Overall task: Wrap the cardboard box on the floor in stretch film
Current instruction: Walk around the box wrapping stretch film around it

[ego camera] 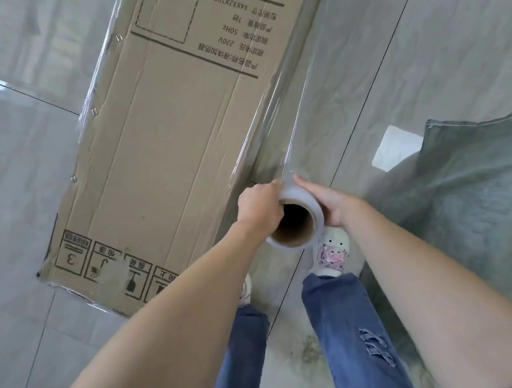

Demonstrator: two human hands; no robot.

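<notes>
A long brown cardboard box [167, 146] with black print lies flat on the grey tiled floor, running from the lower left up to the top centre. Clear stretch film [272, 111] covers it and runs along its right edge down to the roll. The stretch film roll [295, 223], with a brown cardboard core facing me, is held upright-tilted just right of the box. My left hand [258, 207] grips the roll's left side. My right hand [323, 202] presses flat against its right side, fingers extended.
My legs in blue jeans [354, 334] and white slippers [332, 252] stand below the roll. A grey-green cushion or bag [471, 189] lies on the floor to the right. A white paper piece [397, 148] lies beside it.
</notes>
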